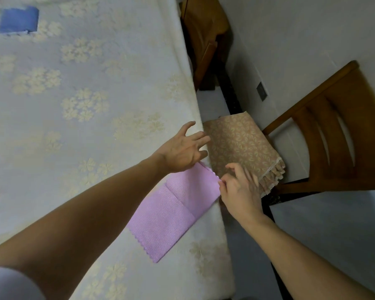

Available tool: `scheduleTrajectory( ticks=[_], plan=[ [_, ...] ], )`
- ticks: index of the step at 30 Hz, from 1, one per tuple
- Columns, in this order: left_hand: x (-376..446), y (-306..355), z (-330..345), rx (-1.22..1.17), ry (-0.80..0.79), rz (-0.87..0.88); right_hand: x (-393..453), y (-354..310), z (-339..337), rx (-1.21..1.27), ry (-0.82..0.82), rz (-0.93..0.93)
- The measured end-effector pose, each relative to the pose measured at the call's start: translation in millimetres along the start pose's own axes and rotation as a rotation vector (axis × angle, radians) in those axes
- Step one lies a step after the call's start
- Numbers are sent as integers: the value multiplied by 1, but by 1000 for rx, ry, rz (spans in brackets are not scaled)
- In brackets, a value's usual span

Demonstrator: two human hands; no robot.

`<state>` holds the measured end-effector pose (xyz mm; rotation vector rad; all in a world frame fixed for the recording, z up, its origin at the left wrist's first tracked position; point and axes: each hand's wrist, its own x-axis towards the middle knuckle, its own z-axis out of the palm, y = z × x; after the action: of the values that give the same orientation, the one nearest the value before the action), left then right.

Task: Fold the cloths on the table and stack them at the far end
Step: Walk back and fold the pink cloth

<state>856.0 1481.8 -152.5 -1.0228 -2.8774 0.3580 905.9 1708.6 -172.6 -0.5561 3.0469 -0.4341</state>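
Observation:
A pink cloth (171, 215) with scalloped edges lies near the table's right edge, partly folded over on itself. My right hand (240, 189) pinches its far right corner between thumb and fingers. My left hand (182, 148) hovers over the cloth's far edge with fingers spread, its palm touching or just above that edge. A folded blue cloth (17, 19) rests at the far left end of the table.
The table wears a pale tablecloth (74, 94) with cream flower patterns. Right of it stands a wooden chair (338, 131) with a beige patterned seat cover (238, 144). A second wooden chair (204, 35) stands further back by the wall.

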Motion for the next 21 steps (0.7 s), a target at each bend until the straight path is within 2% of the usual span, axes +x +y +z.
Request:
scheduleTrajectory(
  ticks=[5, 10, 21],
  plan=[
    [-5, -8, -18, 10, 19, 12, 0, -7, -21, 7, 77, -44],
    [-25, -8, -32, -10, 111, 14, -12, -22, -30, 34, 151, -118],
    [-114, 23, -35, -83, 128, -93, -53, -66, -17, 107, 151, -304]
  ],
)
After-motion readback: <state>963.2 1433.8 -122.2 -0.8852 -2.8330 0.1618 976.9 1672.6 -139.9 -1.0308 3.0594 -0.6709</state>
